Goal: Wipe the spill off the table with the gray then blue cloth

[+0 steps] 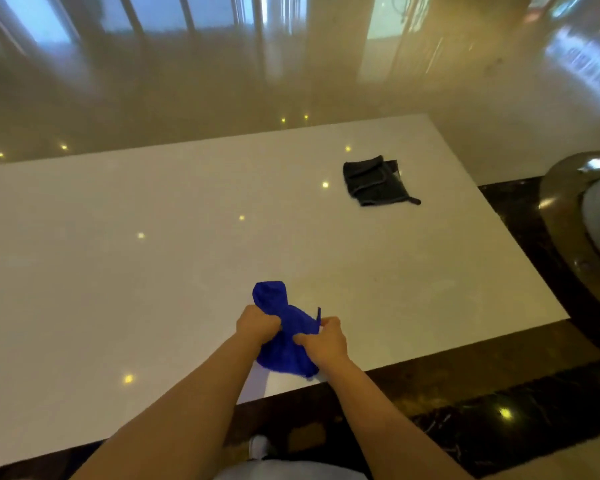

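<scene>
A bright blue cloth (284,327) is bunched up just above the near edge of the white table (153,271). My left hand (257,325) grips its left side and my right hand (324,339) pinches its right side. One end of the cloth sticks up and away from me. A dark gray cloth (374,180) lies folded and flat on the far right part of the table, well away from both hands. I cannot make out any spill on the glossy tabletop.
The table's right and near edges border a dark marble floor strip (499,410). A round metallic object (582,216) stands off the table's right side. Shiny tan floor (222,98) stretches beyond the far edge. A white shoe (258,445) shows below.
</scene>
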Demonstrator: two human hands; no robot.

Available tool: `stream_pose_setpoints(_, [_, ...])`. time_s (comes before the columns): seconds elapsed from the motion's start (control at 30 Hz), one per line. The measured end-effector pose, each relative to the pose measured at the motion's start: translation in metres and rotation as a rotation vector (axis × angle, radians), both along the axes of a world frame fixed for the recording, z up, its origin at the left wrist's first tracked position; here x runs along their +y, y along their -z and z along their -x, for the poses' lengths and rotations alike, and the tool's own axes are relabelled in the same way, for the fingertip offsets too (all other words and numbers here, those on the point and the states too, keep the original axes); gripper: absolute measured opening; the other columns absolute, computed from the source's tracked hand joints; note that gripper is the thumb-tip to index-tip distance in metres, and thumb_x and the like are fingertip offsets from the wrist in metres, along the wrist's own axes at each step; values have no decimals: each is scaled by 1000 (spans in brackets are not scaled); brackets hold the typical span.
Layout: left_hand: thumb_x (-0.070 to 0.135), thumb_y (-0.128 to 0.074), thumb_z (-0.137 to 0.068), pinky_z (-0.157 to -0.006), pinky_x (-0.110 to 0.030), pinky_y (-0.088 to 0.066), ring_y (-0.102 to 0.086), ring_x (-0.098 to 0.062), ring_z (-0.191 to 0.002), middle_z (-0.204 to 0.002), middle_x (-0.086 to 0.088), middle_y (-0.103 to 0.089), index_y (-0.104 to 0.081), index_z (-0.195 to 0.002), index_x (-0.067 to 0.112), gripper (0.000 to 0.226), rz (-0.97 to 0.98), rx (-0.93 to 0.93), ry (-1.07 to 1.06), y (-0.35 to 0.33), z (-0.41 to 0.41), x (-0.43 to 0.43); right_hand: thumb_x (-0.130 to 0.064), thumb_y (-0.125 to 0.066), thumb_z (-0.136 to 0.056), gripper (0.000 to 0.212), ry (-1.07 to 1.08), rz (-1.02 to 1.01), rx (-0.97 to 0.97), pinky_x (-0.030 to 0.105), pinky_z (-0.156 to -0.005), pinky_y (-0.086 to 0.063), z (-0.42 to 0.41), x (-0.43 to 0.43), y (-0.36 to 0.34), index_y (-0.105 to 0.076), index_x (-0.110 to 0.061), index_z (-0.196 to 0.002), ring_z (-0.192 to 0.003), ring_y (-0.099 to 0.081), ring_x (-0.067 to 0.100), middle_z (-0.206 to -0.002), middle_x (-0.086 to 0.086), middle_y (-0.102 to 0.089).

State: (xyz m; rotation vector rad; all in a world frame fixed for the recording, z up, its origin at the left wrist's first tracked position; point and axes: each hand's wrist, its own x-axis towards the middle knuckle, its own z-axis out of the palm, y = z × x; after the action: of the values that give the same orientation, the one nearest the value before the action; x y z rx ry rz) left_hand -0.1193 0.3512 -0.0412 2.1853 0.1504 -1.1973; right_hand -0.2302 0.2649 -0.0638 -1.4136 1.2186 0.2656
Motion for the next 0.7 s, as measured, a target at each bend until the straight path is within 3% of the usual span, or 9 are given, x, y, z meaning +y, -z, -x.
stream_pose_setpoints(0.07, [-4, -64, -88, -71, -45, -55, -65, -33, -83, -93, -19, -66, -58, -91, 4, 10, 170, 326, -198, -18, -9, -18, -5, -76, -86, 36, 135, -224, -81, 51, -94, -58, -1, -26, -11, -61, 6, -116, -109, -69, 40, -123, 26, -69])
stream_pose_setpoints(0.13, [1, -68, -88, -73, -48, -57, -68, -38, -98, -109, -22, -70, -62, -110, 2, 22, 275, 486, -191, -35, -16, -40, -3, -72, -87, 34, 216, -332, -172, 49, -94, -59, 2, -62, -29, -64, 5, -119, -110, -69, 40, -120, 25, -72])
stream_pose_setpoints(0.2, [-1, -68, -87, -78, -50, -59, -66, -40, -109, -120, -21, -69, -63, -119, 6, 33, 432, 474, -192, -48, -22, -76, -2, -67, -90, 32, 272, -373, -286, 50, -94, -58, 8, -111, -46, -64, 0, -122, -111, -69, 40, -120, 22, -73])
stream_pose_setpoints(0.3, [-8, -69, -83, -68, -47, -62, -66, -37, -108, -121, -15, -68, -65, -118, 14, 42, 625, 389, -215, -69, -21, -138, -3, -65, -94, 32, 303, -362, -425, 54, -98, -57, 16, -191, -65, -62, -5, -126, -115, -68, 40, -123, 19, -73])
stream_pose_setpoints(0.37, [-10, -70, -82, -73, -48, -62, -64, -37, -111, -125, -14, -64, -59, -125, 14, 50, 675, 354, -243, -75, -17, -177, -4, -65, -95, 32, 306, -302, -440, 57, -100, -55, 19, -239, -73, -62, -7, -127, -115, -68, 40, -124, 17, -73])
stream_pose_setpoints(0.53, [-11, -67, -83, -85, -49, -59, -62, -36, -111, -125, -12, -63, -50, -136, 15, 61, 699, 347, -344, -59, -7, -255, -7, -63, -97, 29, 262, -135, -362, 57, -100, -55, 12, -327, -64, -61, -13, -125, -115, -65, 35, -128, 14, -69])
stream_pose_setpoints(0.7, [-17, -67, -81, -95, -57, -54, -57, -41, -119, -145, -20, -48, -36, -149, 15, 81, 507, 261, -420, -19, 7, -278, -8, -60, -100, 46, 126, 73, -163, 50, -101, -56, 1, -364, -27, -51, -17, -144, -117, -63, 30, -137, 13, -62])
